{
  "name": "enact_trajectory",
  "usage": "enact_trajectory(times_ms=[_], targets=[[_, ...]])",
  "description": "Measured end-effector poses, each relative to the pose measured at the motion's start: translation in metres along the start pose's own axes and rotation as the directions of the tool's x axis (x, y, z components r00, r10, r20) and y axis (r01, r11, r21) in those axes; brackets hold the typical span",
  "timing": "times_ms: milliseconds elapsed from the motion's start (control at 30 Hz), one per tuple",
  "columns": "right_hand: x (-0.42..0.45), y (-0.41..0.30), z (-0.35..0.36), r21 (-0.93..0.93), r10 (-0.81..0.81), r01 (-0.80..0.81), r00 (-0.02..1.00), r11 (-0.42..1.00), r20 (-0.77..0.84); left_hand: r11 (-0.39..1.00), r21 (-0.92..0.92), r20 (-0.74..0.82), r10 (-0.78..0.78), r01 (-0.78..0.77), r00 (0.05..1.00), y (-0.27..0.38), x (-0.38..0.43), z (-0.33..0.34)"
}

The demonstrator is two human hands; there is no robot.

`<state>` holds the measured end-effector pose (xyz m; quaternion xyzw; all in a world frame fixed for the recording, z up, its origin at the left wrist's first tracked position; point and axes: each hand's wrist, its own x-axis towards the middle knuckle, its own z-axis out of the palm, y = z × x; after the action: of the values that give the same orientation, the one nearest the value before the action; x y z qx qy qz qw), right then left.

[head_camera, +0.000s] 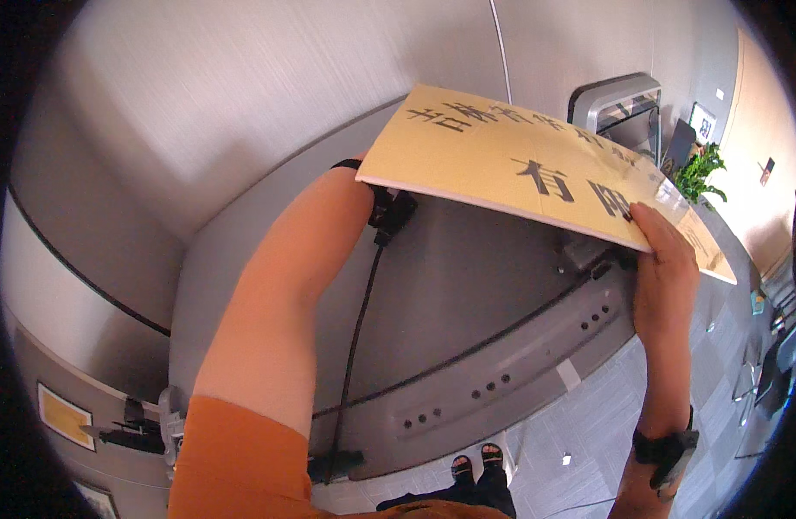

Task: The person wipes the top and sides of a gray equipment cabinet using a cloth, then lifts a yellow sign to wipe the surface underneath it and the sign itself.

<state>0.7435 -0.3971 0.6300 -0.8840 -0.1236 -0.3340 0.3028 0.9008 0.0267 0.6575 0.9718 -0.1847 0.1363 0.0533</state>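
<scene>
A gold-coloured board (pixel 482 156) with large dark characters and a pale edge is held tilted above a grey surface. My right hand (pixel 667 250) grips its lower edge near the right end, with the fingers on the lettered face. My left arm, in an orange sleeve, reaches up to the board's left end; the left hand is hidden behind the board, so its grip cannot be seen. Below that corner is a black plug or connector (pixel 391 211) with a black cable (pixel 359 318) running down. A black band (pixel 664 451) is on my right wrist.
A grey machine housing (pixel 621 97) with a window stands behind the board, with a green plant (pixel 699 175) beyond it. The grey panel below has several round holes (pixel 490 386). My feet (pixel 479 464) are on grey carpet. Framed pictures hang at left, and chairs are at far right.
</scene>
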Motion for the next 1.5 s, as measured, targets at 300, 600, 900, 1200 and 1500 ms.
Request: enact_trajectory(times_ms=[300,600,900,1200,1500], targets=[[-0.001,-0.004,-0.004,-0.043,-0.044,0.044,0.999,0.998,0.014,0.969,0.109,0.069,-0.231,0.223,0.971,-0.055,0.073,0.018],[0.003,-0.010,-0.008,-0.054,0.014,-0.012,0.999,0.998,0.043,0.956,0.158,0.163,-0.272,0.247,0.949,-0.071,0.107,0.017],[0.002,-0.016,-0.011,-0.035,0.067,-0.065,0.996,0.997,0.054,0.936,0.195,0.073,-0.311,0.292,0.948,-0.099,0.105,0.029],[0.001,-0.011,-0.004,-0.027,0.066,-0.064,0.994,0.998,0.092,0.787,0.079,-0.040,-0.611,0.612,0.791,-0.208,-0.049,-0.015],[-0.003,0.014,-0.009,0.041,0.081,-0.088,0.985,0.995,0.154,0.397,0.235,-0.177,-0.880,0.887,0.441,-0.297,-0.365,-0.121]])
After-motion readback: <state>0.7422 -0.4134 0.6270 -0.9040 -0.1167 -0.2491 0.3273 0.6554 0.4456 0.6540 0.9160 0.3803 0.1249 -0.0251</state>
